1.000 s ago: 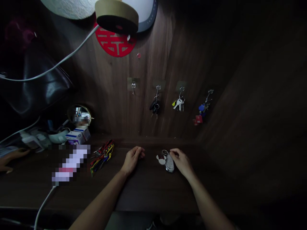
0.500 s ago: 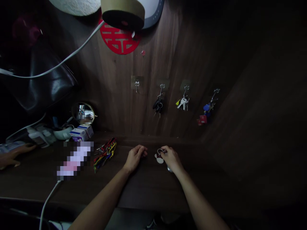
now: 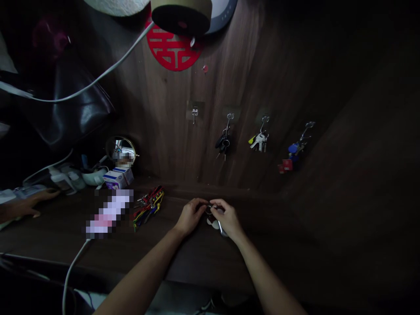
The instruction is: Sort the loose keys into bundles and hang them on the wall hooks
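Low over the dark wooden desk, my right hand (image 3: 228, 217) pinches a metal key ring (image 3: 209, 211) from its right side. From the ring hang pale rounded charms (image 3: 215, 224) and a shiny metal piece (image 3: 221, 229), whose kind I cannot make out. Closed in a pinch, the fingertips of my left hand (image 3: 191, 216) meet the ring's left side. A pile of keys on red and yellow cords (image 3: 149, 206) lies to the left. On the wall, three hooks carry bunches: black keys (image 3: 223, 142), silver keys with a yellow tag (image 3: 260, 141), and keys with blue and red tags (image 3: 293, 149).
A bare hook (image 3: 195, 113) is left of the hung keys. Far left rests another person's hand (image 3: 28, 205) near bottles (image 3: 62, 180). A small box (image 3: 118, 177), a round mirror (image 3: 121, 151) and a blurred-out device with a white cable (image 3: 70, 267) are nearer. A lamp-like object (image 3: 182, 15) overhangs.
My left hand has moved right to the key ring, and the right hand has brought the ring slightly left. Both hands now meet at it. The whole view has shifted a little.
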A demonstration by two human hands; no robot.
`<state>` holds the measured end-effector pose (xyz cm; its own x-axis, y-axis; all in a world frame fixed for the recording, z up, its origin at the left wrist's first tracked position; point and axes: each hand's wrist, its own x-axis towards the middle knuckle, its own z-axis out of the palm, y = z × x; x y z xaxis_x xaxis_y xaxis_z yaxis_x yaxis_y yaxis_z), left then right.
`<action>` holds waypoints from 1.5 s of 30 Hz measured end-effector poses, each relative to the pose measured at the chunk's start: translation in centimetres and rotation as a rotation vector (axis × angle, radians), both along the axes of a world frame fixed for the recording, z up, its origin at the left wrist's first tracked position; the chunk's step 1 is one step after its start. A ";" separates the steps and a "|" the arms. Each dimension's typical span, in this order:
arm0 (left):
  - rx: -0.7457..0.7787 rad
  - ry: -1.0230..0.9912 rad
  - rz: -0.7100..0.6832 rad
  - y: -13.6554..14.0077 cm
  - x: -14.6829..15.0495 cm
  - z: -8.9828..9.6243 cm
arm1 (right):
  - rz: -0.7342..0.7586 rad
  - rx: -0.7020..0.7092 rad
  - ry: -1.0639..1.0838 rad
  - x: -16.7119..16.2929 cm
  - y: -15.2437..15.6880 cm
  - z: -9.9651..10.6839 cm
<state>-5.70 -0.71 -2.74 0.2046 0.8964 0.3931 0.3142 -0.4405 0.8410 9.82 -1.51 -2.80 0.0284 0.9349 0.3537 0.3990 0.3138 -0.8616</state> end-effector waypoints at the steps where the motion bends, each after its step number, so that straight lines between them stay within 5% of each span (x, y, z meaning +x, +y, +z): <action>1: 0.015 0.013 -0.004 0.0 0.0 0.0 | 0.003 0.004 0.023 -0.1 -0.1 0.1; 9: -0.091 -0.017 -0.077 -0.3 -0.1 0.2 | -0.020 0.028 0.130 -0.2 -0.8 0.7; 21: -0.326 -0.543 -0.133 0.3 -0.2 0.2 | 0.077 -0.034 0.181 -0.1 -0.8 0.6; 45: -0.312 -0.439 -0.138 0.0 -0.2 0.6 | 0.114 -0.114 0.286 -0.6 -0.9 1.3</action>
